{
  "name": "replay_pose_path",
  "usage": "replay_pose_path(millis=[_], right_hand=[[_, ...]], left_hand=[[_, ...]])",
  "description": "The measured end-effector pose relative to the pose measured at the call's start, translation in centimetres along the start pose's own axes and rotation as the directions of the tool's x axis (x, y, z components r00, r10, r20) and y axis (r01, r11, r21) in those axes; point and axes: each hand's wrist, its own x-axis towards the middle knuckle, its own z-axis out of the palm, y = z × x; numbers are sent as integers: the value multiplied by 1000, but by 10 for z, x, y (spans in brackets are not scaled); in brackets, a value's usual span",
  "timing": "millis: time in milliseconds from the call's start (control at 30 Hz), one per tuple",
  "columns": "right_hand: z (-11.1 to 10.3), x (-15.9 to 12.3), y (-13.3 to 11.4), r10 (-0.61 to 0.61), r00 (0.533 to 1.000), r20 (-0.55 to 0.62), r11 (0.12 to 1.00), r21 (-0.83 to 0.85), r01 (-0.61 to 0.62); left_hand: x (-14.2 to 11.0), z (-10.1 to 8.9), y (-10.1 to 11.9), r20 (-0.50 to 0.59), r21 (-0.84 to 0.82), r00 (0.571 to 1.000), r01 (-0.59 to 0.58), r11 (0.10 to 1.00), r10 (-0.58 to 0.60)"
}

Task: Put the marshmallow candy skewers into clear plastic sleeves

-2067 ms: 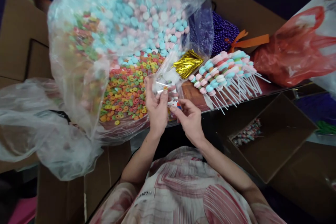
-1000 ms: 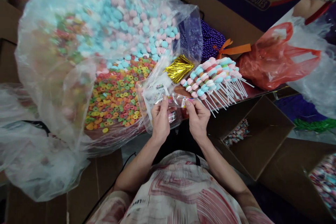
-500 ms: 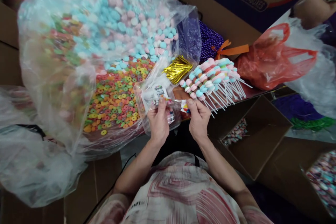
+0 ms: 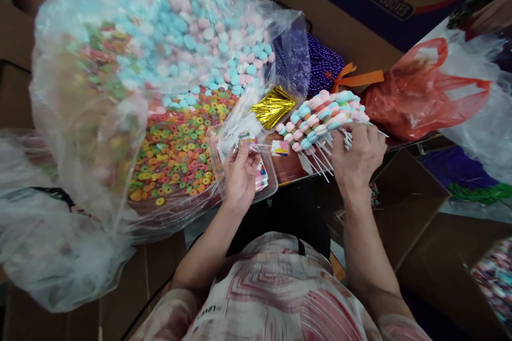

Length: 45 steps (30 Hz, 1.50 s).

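My left hand [image 4: 241, 176] pinches a small clear plastic bag with a printed white card [image 4: 280, 148] at its right end. Beneath that hand lies a clear plastic tray [image 4: 272, 184] holding printed cards and bags. To the right, my right hand [image 4: 358, 157] reaches over the white sticks of a pile of candy skewers [image 4: 326, 114], strung with pink, blue and white pieces. Its fingers are curled down around the stick ends, which they partly hide. Gold twist ties [image 4: 274, 107] lie in a bundle between the tray and the skewers.
A big clear bag [image 4: 52, 80] spreads over the left, with candy rings [image 4: 180, 154] and pink-blue candies [image 4: 208, 37]. Behind are purple beads [image 4: 324, 64]; right of them, a red plastic bag [image 4: 424, 90]. Open cardboard boxes [image 4: 416, 202] stand low right. Another person's hand [image 4: 494, 13] shows upper right.
My right hand has let go of the small bag's card end and moved right to the skewer sticks. My left hand keeps hold of the bag.
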Motion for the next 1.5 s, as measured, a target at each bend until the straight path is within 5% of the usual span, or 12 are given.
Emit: replay_pose_path(millis=[133, 267, 467, 933, 1167, 1500], right_hand=[[8, -1, 17, 3, 999, 33, 999, -44, -1], [-5, -10, 4, -10, 999, -41, 970, 243, 20], [-40, -41, -26, -49, 996, 75, 835, 551, 0], [-51, -53, -21, -325, 939, 115, 897, 352, 268], [-59, -47, -24, -244, 939, 244, 885, 451, 113], [-51, -59, -28, -211, 973, 94, 893, 424, 153]], left_hand=[[6, -4, 1, 23, -48, 998, 66, 997, -65], [10, -8, 1, 31, -47, 996, 83, 995, -82], [16, -7, 6, -33, -61, 997, 67, 996, -69], [18, -15, 3, 63, 55, 988, -148, 988, 144], [18, -15, 8, 96, 115, 978, -197, 974, 187], [13, -13, 4, 43, 140, 988, -154, 978, 149]])
